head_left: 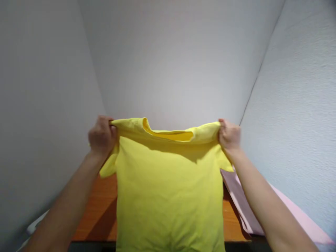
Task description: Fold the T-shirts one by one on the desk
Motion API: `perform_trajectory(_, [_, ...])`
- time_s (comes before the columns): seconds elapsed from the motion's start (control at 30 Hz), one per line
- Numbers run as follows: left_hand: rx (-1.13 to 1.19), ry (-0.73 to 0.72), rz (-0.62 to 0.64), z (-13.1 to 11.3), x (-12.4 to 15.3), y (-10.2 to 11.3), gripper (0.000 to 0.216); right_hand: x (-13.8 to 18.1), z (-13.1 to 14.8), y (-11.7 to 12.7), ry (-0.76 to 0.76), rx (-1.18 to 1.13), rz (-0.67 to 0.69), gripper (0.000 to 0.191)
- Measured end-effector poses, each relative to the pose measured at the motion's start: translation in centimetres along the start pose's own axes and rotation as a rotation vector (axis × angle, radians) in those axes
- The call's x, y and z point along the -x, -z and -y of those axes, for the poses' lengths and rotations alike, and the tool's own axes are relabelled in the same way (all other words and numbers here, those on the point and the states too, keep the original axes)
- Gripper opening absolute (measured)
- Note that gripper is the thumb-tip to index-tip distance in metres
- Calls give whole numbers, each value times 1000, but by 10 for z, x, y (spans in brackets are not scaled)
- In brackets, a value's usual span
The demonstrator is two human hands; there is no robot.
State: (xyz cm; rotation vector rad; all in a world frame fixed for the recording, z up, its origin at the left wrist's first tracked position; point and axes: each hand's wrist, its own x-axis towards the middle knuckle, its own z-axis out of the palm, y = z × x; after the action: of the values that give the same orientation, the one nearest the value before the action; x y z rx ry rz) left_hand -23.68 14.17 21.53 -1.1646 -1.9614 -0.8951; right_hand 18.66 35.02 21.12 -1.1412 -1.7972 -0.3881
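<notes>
A yellow short-sleeved T-shirt (pixel 169 189) hangs stretched out in front of me, neck opening at the top. My left hand (pixel 102 135) is closed around its left shoulder, where the sleeve begins. On the other side my right hand (pixel 229 135) grips the right shoulder in a fist. Both sleeves droop below my hands. The shirt's lower end runs out of the bottom of the view.
Behind the shirt lies a brown wooden table (pixel 105 206), its front edge near the bottom. Folded pink cloth (pixel 244 203) rests at the table's right side, partly behind my right forearm. Pale walls (pixel 178 63) enclose the table at the back and both sides. Something whitish (pixel 36 222) shows at the lower left.
</notes>
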Motion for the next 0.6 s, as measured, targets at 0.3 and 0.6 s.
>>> perform_trajectory(0.3, [-113, -166, 645, -43, 110, -154, 44, 116, 67, -154, 42, 111, 674, 41])
perform_trajectory(0.6, [-145, -20, 967, -19, 164, -226, 70, 169, 37, -228, 60, 69, 1024, 67])
